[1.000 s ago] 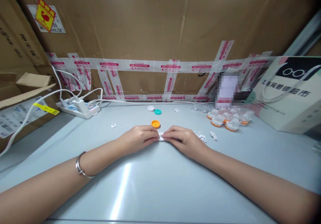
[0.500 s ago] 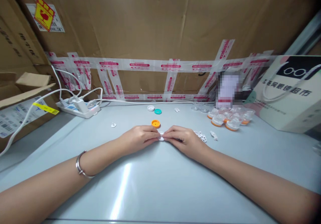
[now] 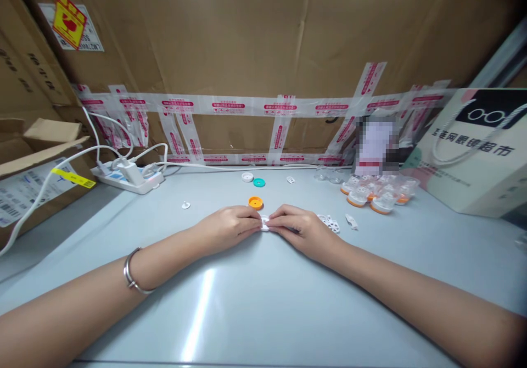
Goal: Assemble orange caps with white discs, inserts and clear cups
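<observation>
Between my fingertips, low over the table, is a small round white plastic part (image 3: 264,224), partly covered by the fingers. My left hand (image 3: 233,226) pinches its left side, and my right hand (image 3: 302,229) pinches its right side. Just behind it lies an orange round piece (image 3: 256,202) with a raised rim. Farther back, a teal disc (image 3: 259,182) sits beside a white ring-like piece (image 3: 247,177). White openwork parts (image 3: 329,223) lie by my right hand, with a small white piece (image 3: 351,221) to their right. A white pegged disc (image 3: 186,205) rests at the left.
At the back right stand several clear-domed pieces with orange bases (image 3: 381,206), near clear plastic covers (image 3: 329,175). A power strip (image 3: 140,184) with white cables is at the back left. A paper bag (image 3: 469,181) stands right; a large carton (image 3: 230,38) closes off the back.
My hands stay almost in place, still pinching the white part. The fingers have shifted only slightly, and the view has moved a little.
</observation>
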Motion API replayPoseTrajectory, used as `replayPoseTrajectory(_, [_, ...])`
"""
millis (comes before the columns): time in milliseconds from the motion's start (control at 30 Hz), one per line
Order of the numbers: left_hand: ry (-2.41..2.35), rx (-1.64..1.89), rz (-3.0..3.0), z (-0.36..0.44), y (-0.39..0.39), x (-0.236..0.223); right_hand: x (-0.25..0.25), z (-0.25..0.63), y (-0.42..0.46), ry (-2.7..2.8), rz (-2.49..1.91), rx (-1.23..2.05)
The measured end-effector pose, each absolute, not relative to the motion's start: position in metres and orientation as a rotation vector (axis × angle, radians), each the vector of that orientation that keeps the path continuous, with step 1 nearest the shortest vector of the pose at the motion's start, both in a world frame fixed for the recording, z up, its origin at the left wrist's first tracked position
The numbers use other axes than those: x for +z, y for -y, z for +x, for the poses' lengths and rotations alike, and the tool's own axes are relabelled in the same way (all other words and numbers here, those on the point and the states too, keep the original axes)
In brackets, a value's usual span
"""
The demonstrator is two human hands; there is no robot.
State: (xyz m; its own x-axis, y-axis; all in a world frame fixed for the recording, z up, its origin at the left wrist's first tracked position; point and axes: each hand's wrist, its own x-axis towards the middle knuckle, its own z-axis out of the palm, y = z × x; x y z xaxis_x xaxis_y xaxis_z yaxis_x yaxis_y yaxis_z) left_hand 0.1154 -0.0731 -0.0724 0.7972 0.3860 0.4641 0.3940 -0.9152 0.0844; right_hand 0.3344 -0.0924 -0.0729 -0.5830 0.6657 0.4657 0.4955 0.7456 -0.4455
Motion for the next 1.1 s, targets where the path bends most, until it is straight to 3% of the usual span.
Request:
replayPoseTrajectory(367, [0.596,-0.824,-2.981,0.116,0.072,-0.071,-0.073,0.335,0.093,2.318,-0.855,0.344])
replayPoseTrajectory(700, [0.602,-0.669,-2.992,0.12,0.075,-0.061,-0.073,0.335,0.091,2.326,-0.871,0.342])
replayPoseTrajectory(1100, [0.68,-0.791,-2.994,0.109,0.074,-0.052,-0.065,0.335,0.096,2.209,-0.877,0.484])
